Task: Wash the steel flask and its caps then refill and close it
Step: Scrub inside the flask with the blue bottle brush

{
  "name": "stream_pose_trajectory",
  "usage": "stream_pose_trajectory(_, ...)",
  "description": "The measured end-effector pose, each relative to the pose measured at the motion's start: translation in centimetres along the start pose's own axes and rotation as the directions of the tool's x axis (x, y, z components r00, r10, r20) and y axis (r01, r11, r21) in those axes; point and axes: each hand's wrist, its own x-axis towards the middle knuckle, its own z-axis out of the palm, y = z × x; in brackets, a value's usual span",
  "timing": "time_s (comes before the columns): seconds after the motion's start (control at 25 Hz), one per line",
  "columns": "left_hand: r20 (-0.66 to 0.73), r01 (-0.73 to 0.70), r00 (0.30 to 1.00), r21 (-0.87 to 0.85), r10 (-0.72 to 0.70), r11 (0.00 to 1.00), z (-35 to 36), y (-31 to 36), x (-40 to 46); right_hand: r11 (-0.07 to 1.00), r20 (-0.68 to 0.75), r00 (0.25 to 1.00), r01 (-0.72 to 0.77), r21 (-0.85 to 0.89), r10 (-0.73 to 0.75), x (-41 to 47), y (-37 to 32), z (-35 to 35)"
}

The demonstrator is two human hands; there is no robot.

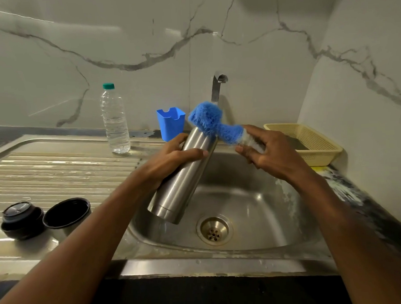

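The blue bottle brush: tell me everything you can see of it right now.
The blue bottle brush has fluffy blue bristles along most of its length, paler whitish bristles near the grip, and looks bent rather than straight. Its handle is hidden inside the right hand, whose fingers pinch the whitish end. The bushy tip lies at the mouth of the steel flask, which the left hand holds tilted over the sink. Whether the tip is inside the mouth cannot be told. The bristles look blurred.
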Motion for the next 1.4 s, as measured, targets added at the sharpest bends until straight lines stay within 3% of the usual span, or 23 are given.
stream_pose_trajectory(0.2,-0.093,0.032,0.995,-0.062,-0.038,0.998,-0.7,0.5,-0.6,1.0,0.011,1.0,-0.029,0.004,0.029,-0.3,0.2,-0.6)
stream_pose_trajectory(0.36,0.002,0.035,0.999,-0.192,-0.035,0.981,0.2,0.6,-0.6,1.0,-0.013,0.999,0.029,0.002,-0.029,0.0,-0.4,0.2)
stream_pose_trajectory(0.64,-0.046,-0.024,0.999,-0.165,0.016,0.986,-0.9,0.6,-0.4,1.0,0.01,1.0,-0.018,0.014,0.018,-0.3,0.0,-0.8)
stream_pose_trajectory(0.72,-0.042,-0.02,0.999,-0.086,0.016,0.996,-0.5,0.1,-0.2,1.0,0.012,1.0,0.008,-0.022,-0.008,-0.2,-0.2,-0.3)
stream_pose_trajectory(0.88,-0.131,-0.079,0.985,0.248,0.115,0.965,0.0,0.1,0.2,0.996,0.023,0.999,0.045,-0.083,-0.043,0.0,-0.1,-0.1)
stream_pose_trajectory(1.04,-0.212,-0.1,0.965,0.246,0.154,0.964,-1.1,0.1,0.4,0.997,0.013,1.0,0.008,-0.083,-0.007,-0.2,0.6,-0.5)
stream_pose_trajectory(1.24,-0.101,-0.144,0.975,0.381,0.196,0.913,0.2,-0.7,0.7,0.997,0.04,0.997,0.067,-0.045,-0.065,0.1,0.0,0.5)
stream_pose_trajectory(1.4,-0.203,-0.064,0.968,0.379,0.151,0.923,-1.0,-0.5,1.0,0.995,0.012,1.0,0.019,-0.097,-0.018,-0.1,1.0,-0.4)
